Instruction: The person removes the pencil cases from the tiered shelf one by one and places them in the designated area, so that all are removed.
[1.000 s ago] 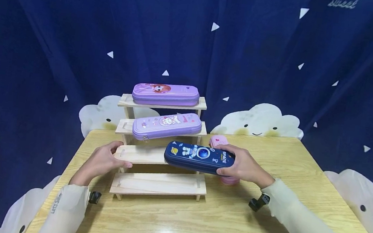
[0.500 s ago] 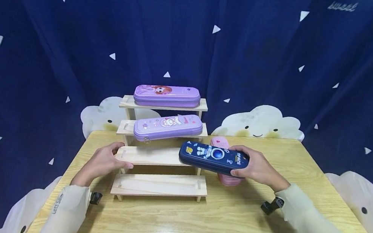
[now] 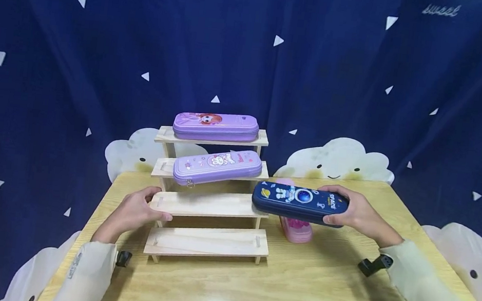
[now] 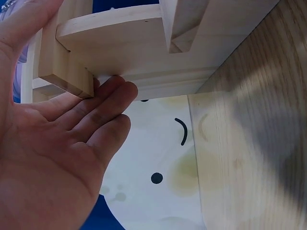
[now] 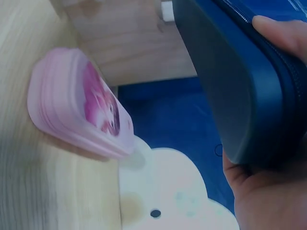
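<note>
From my remote station I watch a person's right hand [image 3: 362, 215] pinch a navy "SPACE" pencil case [image 3: 290, 201] between thumb and fingers, aloft at the right end of a four-tier wooden stand [image 3: 207, 242]. The left hand [image 3: 135, 210] grips the stand's left end, thumb in front, fingers close together behind. A pink case [image 3: 297, 231] lies right of the stand; a purple case [image 3: 216, 129] and a lavender case [image 3: 218, 168] occupy its upper two tiers.

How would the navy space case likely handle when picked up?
The navy space case seems stiff: the right hand grips one end and the rest shows no sag. It is probably light, since only one hand holds it. Its smooth-looking sides may be somewhat slippery.
</note>
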Motion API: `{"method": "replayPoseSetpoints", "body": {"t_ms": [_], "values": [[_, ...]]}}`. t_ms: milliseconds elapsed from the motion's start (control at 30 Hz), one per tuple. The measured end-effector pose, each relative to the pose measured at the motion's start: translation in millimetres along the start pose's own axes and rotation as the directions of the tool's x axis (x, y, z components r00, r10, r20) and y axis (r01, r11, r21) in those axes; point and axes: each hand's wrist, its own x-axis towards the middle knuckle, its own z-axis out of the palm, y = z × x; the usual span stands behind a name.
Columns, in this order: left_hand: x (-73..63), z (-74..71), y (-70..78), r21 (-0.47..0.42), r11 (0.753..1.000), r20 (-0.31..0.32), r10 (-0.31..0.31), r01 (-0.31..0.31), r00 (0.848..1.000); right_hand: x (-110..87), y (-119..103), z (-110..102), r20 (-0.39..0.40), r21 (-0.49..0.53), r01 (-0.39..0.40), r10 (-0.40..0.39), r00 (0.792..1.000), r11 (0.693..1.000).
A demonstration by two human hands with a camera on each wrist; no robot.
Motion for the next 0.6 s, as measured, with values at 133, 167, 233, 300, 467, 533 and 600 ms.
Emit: {"method": "replayPoseSetpoints", "body": {"t_ms": [133, 167, 233, 300, 467, 533, 600], "values": [[0.2, -1.9, 0.1, 0.004, 1.000, -0.015, 0.000, 0.000, 1.000, -2.3, 2.2, -15.2, -0.040, 0.001, 0.029, -0.029, 0.999, 1.000], [0.3, -1.9, 0.2, 0.009, 1.000, -0.017, 0.000, 0.000, 1.000, -3.2, 2.4, -18.3, -0.047, -0.005, 0.033, -0.033, 0.998, 0.999], [0.2, -1.3, -0.1, 0.013, 1.000, -0.012, 0.007, -0.007, 1.000, -4.8, 2.8, -23.2, -0.061, -0.033, 0.024, -0.026, 0.998, 0.999], [0.0, 0.0, -0.6, 0.008, 1.000, -0.016, 0.008, -0.008, 1.000, -5.4, 3.2, -27.9, -0.082, -0.046, 0.004, -0.008, 0.997, 0.999], [1.5, -0.9, 1.6, 0.002, 1.000, -0.016, 0.011, -0.011, 1.000, -2.6, 6.6, -37.0, -0.236, -0.072, -0.072, 0.053, 0.970, 0.995], [0.4, -0.9, 1.6, 0.005, 1.000, -0.010, 0.007, -0.007, 1.000, 0.7, 9.1, -37.1, -0.309, -0.076, -0.120, 0.091, 0.947, 0.990], [-0.6, -1.2, 1.5, 0.009, 1.000, -0.005, 0.002, -0.002, 1.000, 3.6, 11.5, -35.5, -0.373, -0.063, -0.172, 0.136, 0.918, 0.983]]}}
